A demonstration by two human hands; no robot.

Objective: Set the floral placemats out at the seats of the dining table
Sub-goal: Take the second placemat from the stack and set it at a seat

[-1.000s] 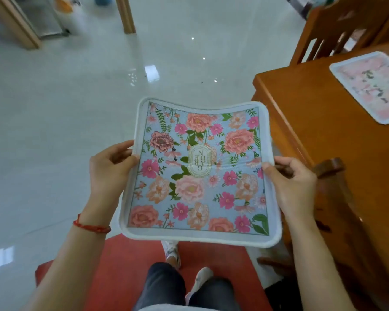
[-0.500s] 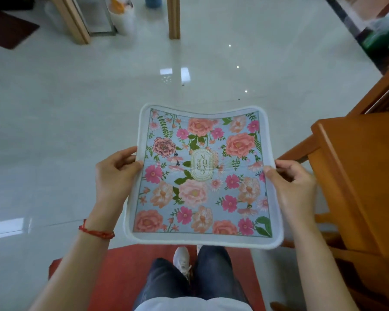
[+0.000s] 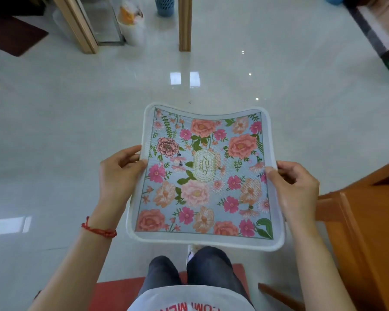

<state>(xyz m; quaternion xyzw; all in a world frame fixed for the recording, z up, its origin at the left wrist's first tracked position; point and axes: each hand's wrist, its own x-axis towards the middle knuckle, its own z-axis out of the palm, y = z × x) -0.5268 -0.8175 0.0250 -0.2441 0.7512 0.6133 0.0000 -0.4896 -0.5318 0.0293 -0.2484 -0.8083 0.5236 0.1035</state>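
I hold a floral placemat [image 3: 206, 173] flat in the air in front of me: pale blue with pink and peach flowers, a white border and a small label in the middle. My left hand [image 3: 119, 173] grips its left edge, thumb on top and fingers underneath. On the opposite edge my right hand [image 3: 294, 189] holds it the same way. The mat sags a little in the middle. The orange wooden dining table [image 3: 373, 223] shows only as a corner at the lower right, to the right of the mat.
Glossy white tile floor [image 3: 54, 131] spreads ahead and to the left. Wooden door posts [image 3: 184, 23], a white bag [image 3: 131, 25] and a blue bin [image 3: 165, 5] stand at the far side. A red floor mat [image 3: 119, 292] lies under my feet. A dark rug [image 3: 14, 37] is far left.
My view has swung left and away from the table; the table top and the placemat lying on it have slid out of sight. Both hands keep the same hold on the mat.
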